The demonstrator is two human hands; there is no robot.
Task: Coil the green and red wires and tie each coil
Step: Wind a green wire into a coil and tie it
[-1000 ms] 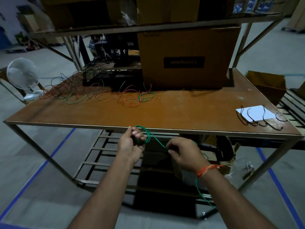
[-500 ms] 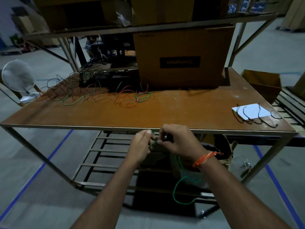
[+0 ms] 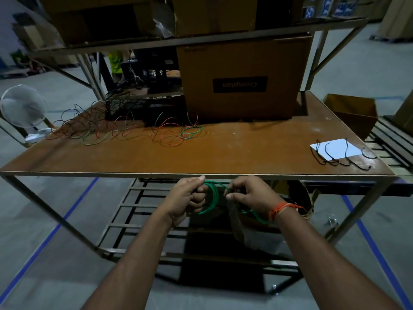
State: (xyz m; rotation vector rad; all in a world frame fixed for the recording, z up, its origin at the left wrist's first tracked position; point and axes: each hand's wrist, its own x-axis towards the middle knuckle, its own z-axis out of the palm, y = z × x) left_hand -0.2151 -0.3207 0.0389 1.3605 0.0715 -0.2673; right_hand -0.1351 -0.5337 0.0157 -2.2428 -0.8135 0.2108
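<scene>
A green wire (image 3: 214, 196) is looped into a small coil between my hands, just below the front edge of the brown table (image 3: 234, 153). My left hand (image 3: 186, 199) grips the coil's left side with curled fingers. My right hand (image 3: 250, 194) pinches the coil's right side, and a green tail runs under that wrist. A tangle of loose red and green wires (image 3: 169, 134) lies on the table's far left half. Several short black ties (image 3: 342, 156) lie at the right, partly on a white paper (image 3: 335, 148).
A large cardboard box (image 3: 243, 79) stands at the table's back centre, under a shelf with more boxes. Dark equipment sits behind the wire tangle. A white fan (image 3: 23, 106) stands left of the table, an open carton (image 3: 353, 113) to the right. A metal rack runs beneath the table.
My hands came together and then spread a little apart. The hanging green wire was drawn up, and the coil now has more loops.
</scene>
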